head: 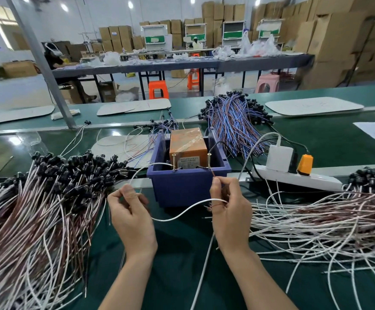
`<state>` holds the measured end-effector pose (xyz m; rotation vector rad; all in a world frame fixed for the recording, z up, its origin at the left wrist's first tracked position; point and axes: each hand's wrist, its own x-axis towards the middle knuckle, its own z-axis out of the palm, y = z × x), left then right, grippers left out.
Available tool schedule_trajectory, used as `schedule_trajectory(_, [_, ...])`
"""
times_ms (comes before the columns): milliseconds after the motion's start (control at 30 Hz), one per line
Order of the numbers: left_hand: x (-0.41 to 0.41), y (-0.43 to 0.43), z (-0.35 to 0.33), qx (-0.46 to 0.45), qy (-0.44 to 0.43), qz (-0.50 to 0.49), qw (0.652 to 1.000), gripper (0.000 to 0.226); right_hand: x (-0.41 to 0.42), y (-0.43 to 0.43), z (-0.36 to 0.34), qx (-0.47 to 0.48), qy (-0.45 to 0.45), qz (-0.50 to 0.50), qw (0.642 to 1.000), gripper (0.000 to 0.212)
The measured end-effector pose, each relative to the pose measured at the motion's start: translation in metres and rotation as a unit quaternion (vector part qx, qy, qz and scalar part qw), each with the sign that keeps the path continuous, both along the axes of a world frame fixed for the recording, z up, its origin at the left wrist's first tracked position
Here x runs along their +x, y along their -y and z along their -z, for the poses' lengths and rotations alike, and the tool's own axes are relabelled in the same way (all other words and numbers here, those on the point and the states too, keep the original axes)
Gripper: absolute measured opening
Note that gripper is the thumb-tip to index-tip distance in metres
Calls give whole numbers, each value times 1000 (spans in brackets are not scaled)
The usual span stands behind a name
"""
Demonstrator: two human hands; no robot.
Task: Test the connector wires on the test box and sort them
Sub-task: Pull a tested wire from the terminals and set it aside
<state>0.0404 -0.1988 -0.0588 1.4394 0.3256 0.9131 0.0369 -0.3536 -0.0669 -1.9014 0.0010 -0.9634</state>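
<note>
While the left hand (130, 211) pinches the white end of one connector wire (182, 214) and the right hand (229, 211) pinches its red end, both just in front of the test box (188, 148), testing looks under way. Next, each end must touch a screw (173, 162) on it.

— What's on the bench?
— I see an orange test box (187, 148) upright in a blue bin (188, 189). A left pile (48, 198) and right pile (316, 218) of black-capped wires flank it. One white wire (170, 217) loops in front.
</note>
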Motion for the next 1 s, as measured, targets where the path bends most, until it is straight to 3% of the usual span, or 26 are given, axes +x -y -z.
schedule_trajectory(1000, [0,-1,0,-10,-5,-3,1000,22,0,0,-1,0,-6,-1,1000,34])
